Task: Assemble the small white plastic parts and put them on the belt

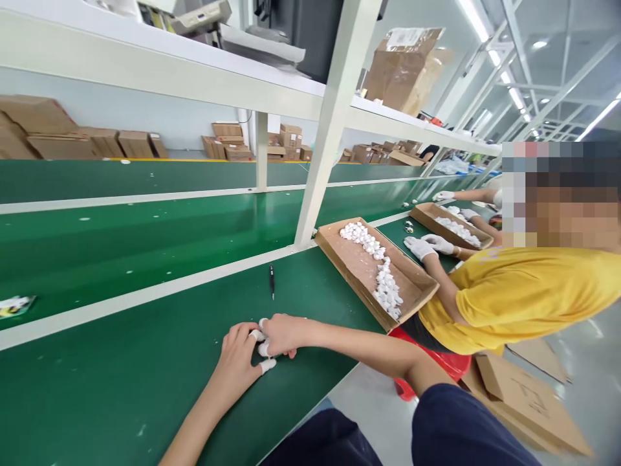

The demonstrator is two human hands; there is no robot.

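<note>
My left hand (239, 353) and my right hand (283, 333) meet just above the green work surface (184, 375). White finger covers sit on several of my fingertips. The left fingers curl inward, with the thumb held lower and a little apart from them. On the right, thumb and fingers are pinched together against the left fingertips. Whatever lies between the hands is too small and too covered to make out. A black pen (272, 281) lies on the surface beyond them.
To the right stands a cardboard tray (354, 265) holding many small white pieces (385, 285). Beside it a co-worker in a yellow shirt (524, 298) works with white gloves (421, 247). A white post (323, 149) and a raised shelf (218, 84) rise in front.
</note>
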